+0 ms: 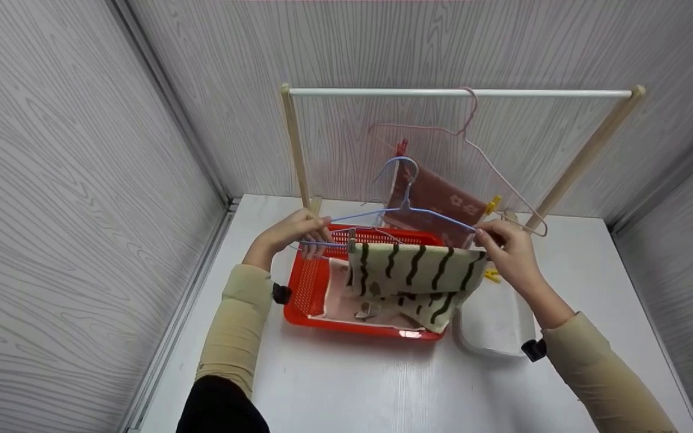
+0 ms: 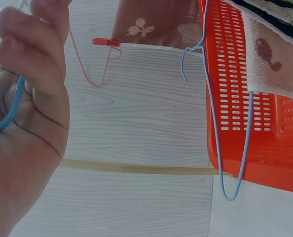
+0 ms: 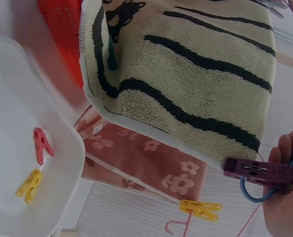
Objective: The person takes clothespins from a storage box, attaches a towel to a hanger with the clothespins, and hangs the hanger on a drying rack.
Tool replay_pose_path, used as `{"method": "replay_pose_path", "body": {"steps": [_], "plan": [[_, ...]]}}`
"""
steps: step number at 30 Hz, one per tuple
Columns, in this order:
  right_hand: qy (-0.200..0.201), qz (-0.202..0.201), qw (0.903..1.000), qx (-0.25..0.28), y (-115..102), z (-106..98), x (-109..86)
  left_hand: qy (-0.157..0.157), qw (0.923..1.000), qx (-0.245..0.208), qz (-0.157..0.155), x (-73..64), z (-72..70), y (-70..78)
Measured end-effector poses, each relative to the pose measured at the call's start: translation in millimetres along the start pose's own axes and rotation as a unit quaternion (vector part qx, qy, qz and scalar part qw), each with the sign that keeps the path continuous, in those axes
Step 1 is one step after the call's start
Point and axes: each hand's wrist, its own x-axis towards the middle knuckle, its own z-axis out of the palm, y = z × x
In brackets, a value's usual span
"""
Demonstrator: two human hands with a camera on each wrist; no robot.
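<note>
Both hands hold a blue hanger [image 1: 443,218] by its two ends, in front of the drying rack. My left hand [image 1: 298,231] curls its fingers round the left end, while my right hand [image 1: 510,249] pinches the right end. From the hanger's lower bar hangs a cream towel [image 1: 415,264] with dark wavy stripes. A purple clothespin [image 3: 257,169] clips its right corner beside the right fingers; a greyish clothespin [image 1: 351,245] sits at its left corner. Below, a red basket [image 1: 358,329] holds a pale pink towel [image 1: 340,304] and another blue hanger [image 2: 216,143].
A rack with a white rod [image 1: 370,92] stands behind. On it hangs a pink hanger [image 1: 497,171] carrying a reddish-brown towel [image 1: 431,201], clipped by red [image 1: 402,147] and yellow clothespins [image 1: 492,204]. A white basin [image 1: 497,325] at right contains red [image 3: 42,144] and yellow clothespins [image 3: 29,186].
</note>
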Motion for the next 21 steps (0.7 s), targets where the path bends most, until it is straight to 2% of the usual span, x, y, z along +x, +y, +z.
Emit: {"method": "replay_pose_path", "body": {"steps": [6, 11, 18, 21], "plan": [[0.042, 0.004, 0.9991, 0.009, -3.7, 2.2, 3.6, 0.009, 0.9999, 0.011, -0.006, 2.2, -1.4, 2.1], [0.070, 0.019, 0.9974, 0.004, -12.6, 4.6, 4.7, 0.059, 0.9974, 0.042, 0.004, 2.6, 0.3, 2.7], [0.082, 0.009, 0.9963, 0.025, -43.0, 0.7, 5.2, 0.125, 0.9894, 0.067, 0.029, 5.5, 4.9, 6.0], [0.088, 0.019, 0.9954, 0.032, -36.2, -0.4, 8.5, 0.145, 0.9852, 0.071, 0.057, 6.5, 6.3, 9.1]]}}
